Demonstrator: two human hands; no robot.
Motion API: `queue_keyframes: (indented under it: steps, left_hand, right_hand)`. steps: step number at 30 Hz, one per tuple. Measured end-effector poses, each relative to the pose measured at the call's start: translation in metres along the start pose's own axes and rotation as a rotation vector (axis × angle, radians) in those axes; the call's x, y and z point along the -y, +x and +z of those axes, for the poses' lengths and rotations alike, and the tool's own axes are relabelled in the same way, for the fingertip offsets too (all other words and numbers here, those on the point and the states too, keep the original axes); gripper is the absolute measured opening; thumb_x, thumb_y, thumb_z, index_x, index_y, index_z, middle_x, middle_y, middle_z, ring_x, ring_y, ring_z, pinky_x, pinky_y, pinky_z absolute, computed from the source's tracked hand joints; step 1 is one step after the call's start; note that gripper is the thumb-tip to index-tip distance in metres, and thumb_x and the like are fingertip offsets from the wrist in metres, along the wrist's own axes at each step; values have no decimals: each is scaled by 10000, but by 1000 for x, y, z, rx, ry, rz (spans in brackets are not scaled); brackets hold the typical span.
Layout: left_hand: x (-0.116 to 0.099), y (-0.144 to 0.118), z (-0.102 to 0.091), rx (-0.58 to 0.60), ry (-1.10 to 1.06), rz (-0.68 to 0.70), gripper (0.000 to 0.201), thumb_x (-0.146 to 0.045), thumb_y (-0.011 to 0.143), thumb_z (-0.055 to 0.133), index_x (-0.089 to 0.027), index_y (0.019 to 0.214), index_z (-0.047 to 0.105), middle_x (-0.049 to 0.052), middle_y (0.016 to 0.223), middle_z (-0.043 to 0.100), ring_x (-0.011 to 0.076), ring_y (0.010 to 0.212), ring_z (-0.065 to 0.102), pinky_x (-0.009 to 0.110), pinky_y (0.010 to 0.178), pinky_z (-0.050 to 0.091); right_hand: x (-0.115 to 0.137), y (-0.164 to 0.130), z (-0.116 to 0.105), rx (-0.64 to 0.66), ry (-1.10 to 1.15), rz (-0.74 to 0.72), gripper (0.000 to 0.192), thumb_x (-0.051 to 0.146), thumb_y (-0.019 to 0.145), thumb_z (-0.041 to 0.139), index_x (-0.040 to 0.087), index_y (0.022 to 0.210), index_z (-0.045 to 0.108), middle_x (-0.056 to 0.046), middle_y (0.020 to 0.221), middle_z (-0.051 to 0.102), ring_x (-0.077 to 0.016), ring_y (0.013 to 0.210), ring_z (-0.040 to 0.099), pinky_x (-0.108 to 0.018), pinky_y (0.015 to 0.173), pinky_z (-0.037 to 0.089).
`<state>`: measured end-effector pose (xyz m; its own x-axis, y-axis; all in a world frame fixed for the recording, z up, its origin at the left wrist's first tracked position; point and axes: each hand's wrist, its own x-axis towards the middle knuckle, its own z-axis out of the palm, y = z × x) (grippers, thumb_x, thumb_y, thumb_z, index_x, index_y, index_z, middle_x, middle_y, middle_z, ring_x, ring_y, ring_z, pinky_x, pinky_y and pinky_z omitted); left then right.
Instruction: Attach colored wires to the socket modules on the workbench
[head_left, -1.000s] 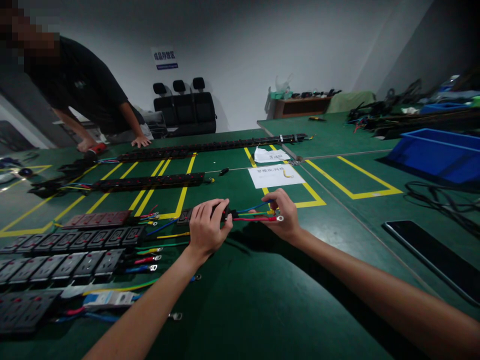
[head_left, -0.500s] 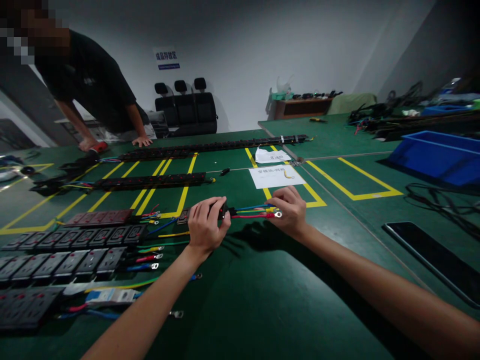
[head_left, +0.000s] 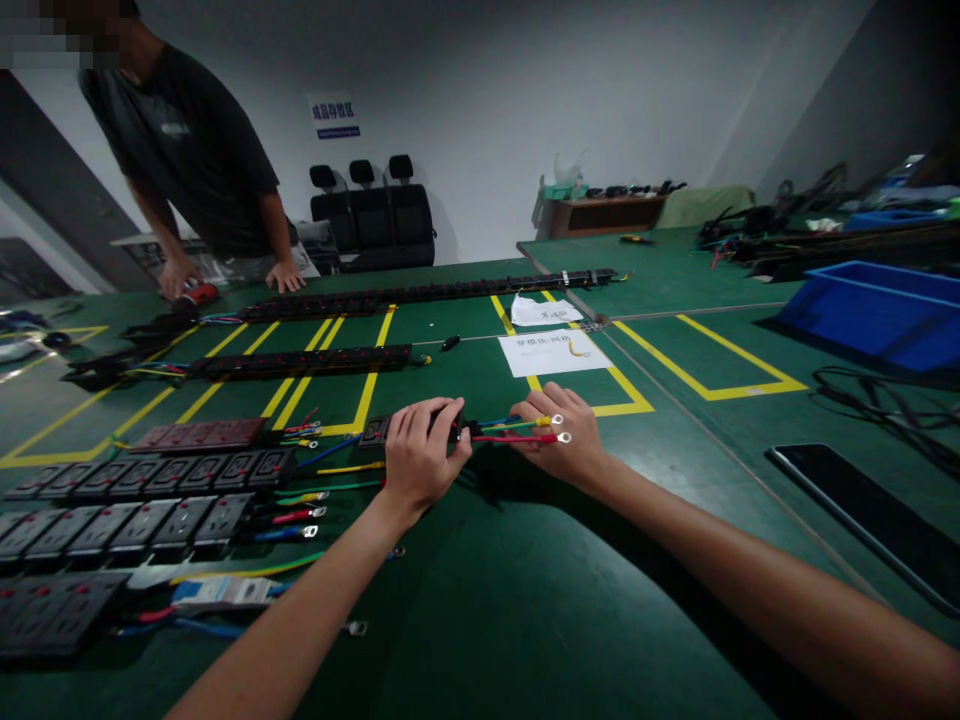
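My left hand [head_left: 422,447] is closed around a black socket strip [head_left: 373,432], hiding most of it. From the strip's right end run red, green-yellow and blue wires [head_left: 517,437], and the red and yellow-sleeved ones end in metal ring terminals [head_left: 563,437]. My right hand [head_left: 561,432] is behind these wires with its fingers closed on the blue wire [head_left: 491,421]; its fingertips are partly hidden. Left of my hands lie several more socket strips [head_left: 161,470], with coloured leads and ring terminals at their right ends.
Long black strips [head_left: 300,362] lie farther back across yellow tape lines. Paper sheets [head_left: 555,353] rest beyond my right hand. To the right are a phone [head_left: 862,515], a black cable [head_left: 885,410] and a blue bin [head_left: 885,315]. Across the table a person [head_left: 202,160] leans on both hands.
My right hand has moved left along the wires, closer to the strip, and the ring terminals now show in front of it. My left hand has shifted slightly right. The person opposite has straightened a little.
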<state>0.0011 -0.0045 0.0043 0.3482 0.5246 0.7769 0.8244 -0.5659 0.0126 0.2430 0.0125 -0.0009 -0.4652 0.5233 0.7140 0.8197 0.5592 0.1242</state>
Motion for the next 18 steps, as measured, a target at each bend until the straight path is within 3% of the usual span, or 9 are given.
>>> queue_keyframes:
  steps: [8, 18]
  left_hand:
    - [-4, 2, -1, 18, -24, 3, 343, -300, 984, 577, -165, 1288, 659, 138, 1193, 726, 277, 1105, 669, 447, 973, 508]
    - [-4, 5, -1, 3, -35, 40, 345, -279, 977, 590, -140, 1283, 669, 142, 1168, 726, 278, 1079, 665, 443, 941, 515]
  right_hand:
    - [1, -6, 6, -82, -27, 41, 303, 326, 949, 594, 221, 666, 611, -26, 637, 582, -178, 666, 444, -329, 619, 270]
    - [0, -8, 10, -86, -11, 60, 287, 251, 939, 586, 216, 660, 642, -8, 613, 618, -154, 621, 471, -310, 612, 266]
